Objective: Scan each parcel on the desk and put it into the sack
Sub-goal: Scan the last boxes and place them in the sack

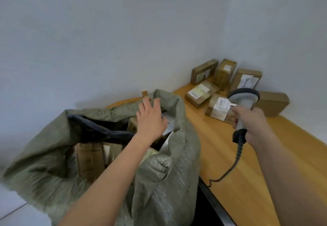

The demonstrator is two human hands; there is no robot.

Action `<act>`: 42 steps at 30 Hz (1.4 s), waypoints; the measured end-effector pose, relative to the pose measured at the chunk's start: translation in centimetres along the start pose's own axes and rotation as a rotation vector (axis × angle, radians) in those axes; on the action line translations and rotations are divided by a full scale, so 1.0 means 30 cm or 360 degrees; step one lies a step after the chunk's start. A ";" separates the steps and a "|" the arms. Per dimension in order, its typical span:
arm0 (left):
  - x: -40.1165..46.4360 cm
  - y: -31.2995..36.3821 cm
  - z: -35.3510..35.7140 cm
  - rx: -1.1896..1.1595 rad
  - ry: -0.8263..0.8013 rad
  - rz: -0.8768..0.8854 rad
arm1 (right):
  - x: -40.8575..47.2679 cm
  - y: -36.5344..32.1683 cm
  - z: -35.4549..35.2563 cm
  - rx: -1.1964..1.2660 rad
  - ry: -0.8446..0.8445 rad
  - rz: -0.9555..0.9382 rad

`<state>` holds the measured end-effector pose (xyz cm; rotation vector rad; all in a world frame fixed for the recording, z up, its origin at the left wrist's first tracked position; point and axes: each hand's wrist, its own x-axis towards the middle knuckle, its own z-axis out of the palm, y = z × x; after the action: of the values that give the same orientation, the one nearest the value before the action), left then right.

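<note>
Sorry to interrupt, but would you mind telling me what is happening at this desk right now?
A person is scanning parcels and bagging them. The right hand grips a corded scanner aimed at the labelled parcels on the desk. The left hand, fingers open, reaches over the mouth of the green sack, which already holds several boxes. About six parcels remain on the desk near the wall corner.

Coarse woven sack (159,181), smooth wooden desk (256,155)
</note>
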<state>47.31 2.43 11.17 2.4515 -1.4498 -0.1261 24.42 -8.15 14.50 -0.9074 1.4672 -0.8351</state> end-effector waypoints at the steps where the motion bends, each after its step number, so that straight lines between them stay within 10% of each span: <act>1: 0.015 0.046 0.021 -0.0022 0.0002 0.0048 | 0.012 0.000 -0.045 0.0006 0.0053 0.0000; 10: 0.169 0.475 0.172 -0.0208 0.0208 0.0534 | 0.212 -0.051 -0.325 0.0089 0.0234 -0.0057; 25: 0.448 0.822 0.866 0.0138 -0.0950 0.0460 | 0.750 0.100 -0.570 -0.0204 -0.0079 0.0055; 42: 0.354 0.631 0.912 -0.0134 -0.0939 0.0393 | 0.934 0.297 -0.362 -0.0257 -0.0299 0.0045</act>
<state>30.51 -20.91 -8.68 2.2393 -1.9114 -0.8973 11.84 -29.26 -4.97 -1.0542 1.3934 -0.5992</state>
